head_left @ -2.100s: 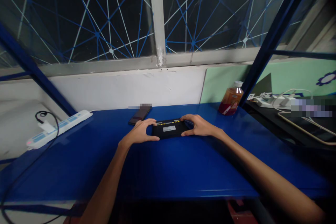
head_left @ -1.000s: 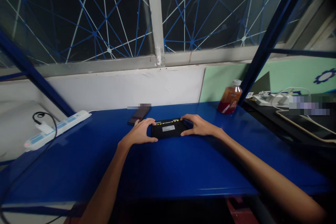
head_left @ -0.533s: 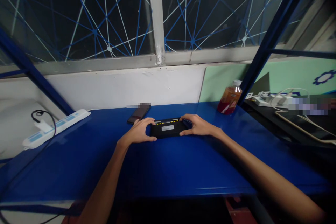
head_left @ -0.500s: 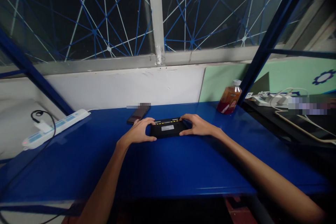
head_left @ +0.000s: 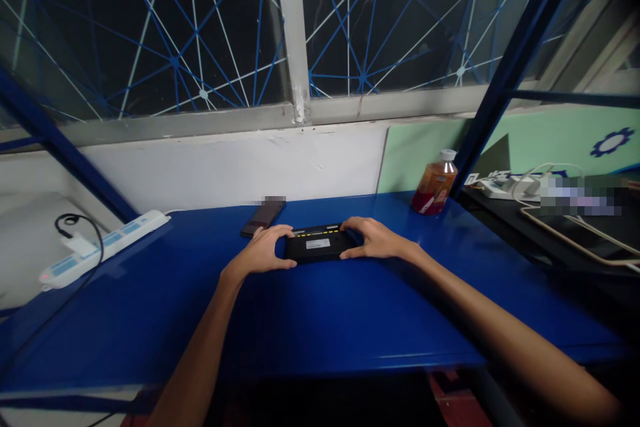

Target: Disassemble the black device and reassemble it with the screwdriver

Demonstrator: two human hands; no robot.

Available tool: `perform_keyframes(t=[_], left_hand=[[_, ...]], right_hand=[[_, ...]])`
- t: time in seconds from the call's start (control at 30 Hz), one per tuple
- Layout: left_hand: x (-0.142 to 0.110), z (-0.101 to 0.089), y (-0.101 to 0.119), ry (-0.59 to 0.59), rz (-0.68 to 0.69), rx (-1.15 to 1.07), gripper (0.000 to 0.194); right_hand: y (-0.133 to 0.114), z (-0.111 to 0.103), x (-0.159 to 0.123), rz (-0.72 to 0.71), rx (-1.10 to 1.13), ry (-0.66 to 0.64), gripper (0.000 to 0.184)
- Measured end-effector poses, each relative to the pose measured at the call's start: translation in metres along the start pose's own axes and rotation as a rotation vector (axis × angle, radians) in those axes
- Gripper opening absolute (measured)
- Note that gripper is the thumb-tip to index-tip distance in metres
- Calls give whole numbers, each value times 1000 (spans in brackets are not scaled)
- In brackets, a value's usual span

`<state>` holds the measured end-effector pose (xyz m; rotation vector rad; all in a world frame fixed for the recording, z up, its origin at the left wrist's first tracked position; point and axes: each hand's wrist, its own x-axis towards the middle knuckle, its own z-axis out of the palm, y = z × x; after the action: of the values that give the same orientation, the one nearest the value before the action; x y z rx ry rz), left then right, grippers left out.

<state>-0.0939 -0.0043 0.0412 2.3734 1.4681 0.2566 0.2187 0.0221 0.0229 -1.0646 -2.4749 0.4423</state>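
Note:
A flat black rectangular device (head_left: pixel 320 253) with a white label and a row of yellow marks along its far side is on the blue table (head_left: pixel 350 320). My left hand (head_left: pixel 265 250) grips its left end, thumb on the near edge and fingers at the far edge. At the right end, my right hand (head_left: pixel 373 239) holds it the same way. Fingers and palms partly cover both ends. Just beyond my left hand lies a dark smartphone (head_left: pixel 265 215), which my fingers overlap in the view.
A bottle of reddish drink (head_left: pixel 435 185) stands at the back right. To the left lies a white power strip (head_left: pixel 100 250) with a black cable plugged in. Blue frame posts (head_left: pixel 80 160) rise at both sides. Cables and a tablet-like device (head_left: pixel 575 233) lie on a dark surface at right.
The whole view has shifted slightly, so things appear a little further left. Both hands keep the same hold on the black device.

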Motion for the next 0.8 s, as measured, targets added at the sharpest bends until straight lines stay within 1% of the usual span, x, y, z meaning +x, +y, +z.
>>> perform_keyframes(t=[0.13,0.3,0.53,0.8], left_hand=[[1,0,-1,9,10,16,61],[1,0,-2,-1,10,32,66],[2,1,-4,-35,9,68,73],[1,0,-5,-80,9,63,76]], right_hand=[[0,1,1,-7,7,8,65],[0,-2,3,-74,19,12,65],[-2,-6,5,-74,-27,-25,68],[-2,-4,3,-70,-88,-14,72]])
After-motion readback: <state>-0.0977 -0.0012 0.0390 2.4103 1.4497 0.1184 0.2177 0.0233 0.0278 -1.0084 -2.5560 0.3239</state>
